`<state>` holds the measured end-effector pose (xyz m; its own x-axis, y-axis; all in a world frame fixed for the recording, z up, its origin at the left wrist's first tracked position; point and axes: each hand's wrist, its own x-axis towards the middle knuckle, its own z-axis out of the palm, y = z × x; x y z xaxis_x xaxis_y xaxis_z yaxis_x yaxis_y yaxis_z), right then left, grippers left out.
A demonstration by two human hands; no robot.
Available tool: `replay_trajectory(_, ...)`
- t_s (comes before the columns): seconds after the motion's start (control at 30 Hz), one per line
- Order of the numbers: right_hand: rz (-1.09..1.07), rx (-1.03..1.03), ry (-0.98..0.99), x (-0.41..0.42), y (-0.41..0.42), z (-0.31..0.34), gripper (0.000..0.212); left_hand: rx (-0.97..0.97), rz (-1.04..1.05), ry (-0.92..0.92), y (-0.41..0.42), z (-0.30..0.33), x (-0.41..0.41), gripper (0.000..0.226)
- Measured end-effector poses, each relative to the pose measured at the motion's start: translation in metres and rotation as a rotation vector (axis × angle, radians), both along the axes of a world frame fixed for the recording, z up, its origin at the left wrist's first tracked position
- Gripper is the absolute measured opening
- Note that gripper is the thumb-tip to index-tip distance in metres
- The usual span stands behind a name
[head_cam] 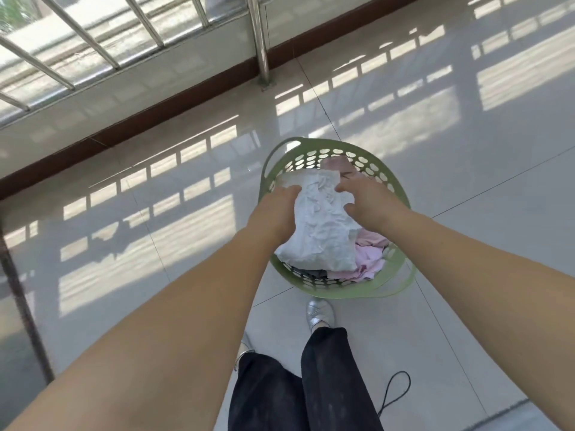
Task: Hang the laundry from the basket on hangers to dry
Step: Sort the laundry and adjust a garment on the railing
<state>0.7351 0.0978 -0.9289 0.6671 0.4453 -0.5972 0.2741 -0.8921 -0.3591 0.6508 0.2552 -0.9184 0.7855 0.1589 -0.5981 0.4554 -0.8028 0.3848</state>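
Head view: green basket [337, 290] on tiled floor [155, 244], just ahead of my silver shoe [320, 312]. My left hand [277, 209] grips white garment [323, 231] at its left edge; my right hand [370, 203] pinches its right side. Pink clothes [368, 259] lie beneath, at basket's right rim. Railing [93, 42] beyond.

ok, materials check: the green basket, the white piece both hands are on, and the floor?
Green basket: looks like matte moulded plastic, with punched oval holes and a thin loop handle.
White garment: thin woven fabric, probably cotton, heavily creased; whether it is damp cannot be told.
Floor: glossy tile, likely glazed ceramic, with grout lines and sharp railing reflections.
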Motion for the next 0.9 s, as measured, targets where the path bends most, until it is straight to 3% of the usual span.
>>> replay_trajectory(0.17, 0.078, -0.057, 0.06, -0.028, -0.004, 0.022, 0.046, -0.028, -0.077, 0.091, -0.013, 0.022, -0.028, 0.063)
replay_trajectory(0.33, 0.036, 0.127, -0.034, -0.048, 0.012, 0.096, 0.038, -0.055, -0.03, -0.01, -0.019, 0.093, -0.035, 0.066)
replay_trajectory(0.5, -0.016, 0.502, -0.335, -0.062, 0.04, 0.202, 0.03, -0.064, 0.082, -0.27, 0.001, 0.203, -0.04, 0.064)
replay_trajectory(0.63, 0.006, 0.742, -0.474, -0.071, 0.074, 0.283, 0.027, 0.048, 0.124, -0.455, 0.029, 0.294, -0.053, 0.066)
replay_trajectory(0.9, 0.304, 1.123, -0.681, -0.122, 0.16, 0.443, 0.024, 0.392, 0.324, -0.876, 0.087, 0.463, -0.128, 0.061)
